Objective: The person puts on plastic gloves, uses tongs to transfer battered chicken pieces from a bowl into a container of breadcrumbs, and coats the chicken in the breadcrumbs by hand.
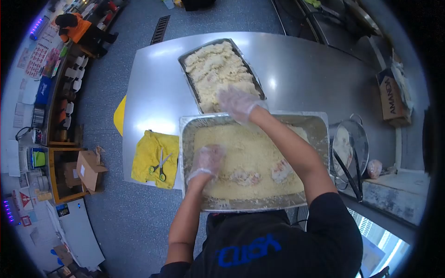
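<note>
1. two lumps (245, 177) lie in the tray (254, 205); left hand (207, 160) on the crumbs (236, 143), cannot tell if gripping.
2. scissors (160, 166) on yellow cloth (143, 150), left edge of the desk (301, 69); bowl (363, 148) right of tray.
3. right hand (238, 103) at near end of heaped pan (190, 87), grip unclear; desk stretches rightward.

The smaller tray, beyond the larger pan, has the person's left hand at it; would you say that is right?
Not quite: the head view shows the right hand at the smaller tray; the left hand is over the larger pan.
</note>
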Motion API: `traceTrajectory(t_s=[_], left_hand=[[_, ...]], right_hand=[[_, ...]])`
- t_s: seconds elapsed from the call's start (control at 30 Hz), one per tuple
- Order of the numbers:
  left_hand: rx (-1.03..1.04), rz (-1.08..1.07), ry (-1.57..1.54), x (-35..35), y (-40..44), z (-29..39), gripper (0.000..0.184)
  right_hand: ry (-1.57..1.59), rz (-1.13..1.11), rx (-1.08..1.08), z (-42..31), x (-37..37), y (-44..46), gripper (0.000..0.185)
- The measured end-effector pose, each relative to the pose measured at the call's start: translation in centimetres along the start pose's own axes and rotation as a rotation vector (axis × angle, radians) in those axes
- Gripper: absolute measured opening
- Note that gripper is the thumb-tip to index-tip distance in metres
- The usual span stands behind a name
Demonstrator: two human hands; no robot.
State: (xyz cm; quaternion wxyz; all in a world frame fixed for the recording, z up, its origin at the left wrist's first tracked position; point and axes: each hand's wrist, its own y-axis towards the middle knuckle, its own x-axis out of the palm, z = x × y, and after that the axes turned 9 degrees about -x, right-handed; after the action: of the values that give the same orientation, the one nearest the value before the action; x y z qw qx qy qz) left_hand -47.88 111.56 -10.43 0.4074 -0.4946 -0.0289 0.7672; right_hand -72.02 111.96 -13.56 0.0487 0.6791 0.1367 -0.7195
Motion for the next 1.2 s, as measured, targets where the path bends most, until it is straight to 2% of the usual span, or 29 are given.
traceTrajectory(t_s=[0.07,0.17,0.23,0.3,0.37,0.47,0.5,0.57,0.67,0.73,0.8,0.87,0.93,1.0,1.07,1.1,1.17,1.2], left_hand=[[-0.010,0.033,-0.022,0.8,0.7,-0.9,0.035],[0.013,0.118,0.119,1.1,2.6,-2.1,0.042],[-0.016,0.102,0.123,0.5,3.1,-1.1,0.047],[-0.122,0.047,0.117,0.1,3.9,-0.3,0.054],[-0.294,-0.058,0.119,-0.2,5.2,0.5,0.062],[-0.274,-0.105,0.158,-0.2,5.3,2.4,0.078],[-0.273,-0.118,0.172,-0.1,5.2,2.8,0.083],[-0.247,-0.092,0.003,1.1,4.7,3.6,0.085],[-0.226,-0.141,-0.202,5.4,7.7,2.5,0.087],[-0.201,-0.208,-0.254,7.3,8.7,1.7,0.087],[-0.145,-0.252,-0.237,7.5,8.7,1.3,0.088],[-0.135,-0.291,-0.084,4.2,5.5,3.2,0.078],[-0.063,-0.254,0.010,3.0,3.0,2.8,0.072],[0.068,-0.146,0.044,3.1,0.7,0.8,0.068],[0.135,-0.367,0.030,-0.5,-0.6,0.9,0.067],[0.168,-0.482,0.024,-1.8,-1.1,1.0,0.066],[-0.062,-0.384,0.198,-2.1,-1.0,0.9,0.065],[-0.174,-0.327,0.283,-2.1,-0.8,1.1,0.064]], right_hand=[[-0.100,-0.031,-0.083,-1.3,-6.8,-2.9,0.045],[0.695,0.382,0.128,-4.2,-9.1,-10.1,0.041],[0.582,0.159,0.284,-5.9,-8.5,-15.5,0.042],[0.630,-0.203,0.540,-3.5,-3.6,-19.6,0.049],[0.667,-0.311,0.897,-1.2,0.8,-22.5,0.051],[0.976,-0.056,1.155,0.7,8.4,-23.0,0.056],[1.097,-0.033,1.139,0.9,7.9,-22.6,0.056],[1.343,0.008,1.097,0.5,5.7,-20.7,0.057],[1.594,0.078,1.061,0.6,8.2,-17.3,0.060],[1.558,0.016,1.027,-1.3,4.6,-15.2,0.058],[1.327,-0.112,0.786,-0.9,8.4,-13.1,0.060],[1.291,-0.152,0.688,-2.2,7.5,-12.1,0.061],[1.452,-0.116,0.748,-5.6,0.3,-13.5,0.062],[1.147,-0.215,0.428,-6.0,3.5,-14.6,0.062],[1.035,-0.147,0.342,-6.0,2.1,-17.3,0.060],[1.086,-0.037,0.415,-6.2,-0.7,-19.4,0.059],[0.988,0.030,0.603,-3.2,2.6,-22.8,0.058],[0.887,-0.055,0.677,-2.1,4.9,-24.5,0.051]])
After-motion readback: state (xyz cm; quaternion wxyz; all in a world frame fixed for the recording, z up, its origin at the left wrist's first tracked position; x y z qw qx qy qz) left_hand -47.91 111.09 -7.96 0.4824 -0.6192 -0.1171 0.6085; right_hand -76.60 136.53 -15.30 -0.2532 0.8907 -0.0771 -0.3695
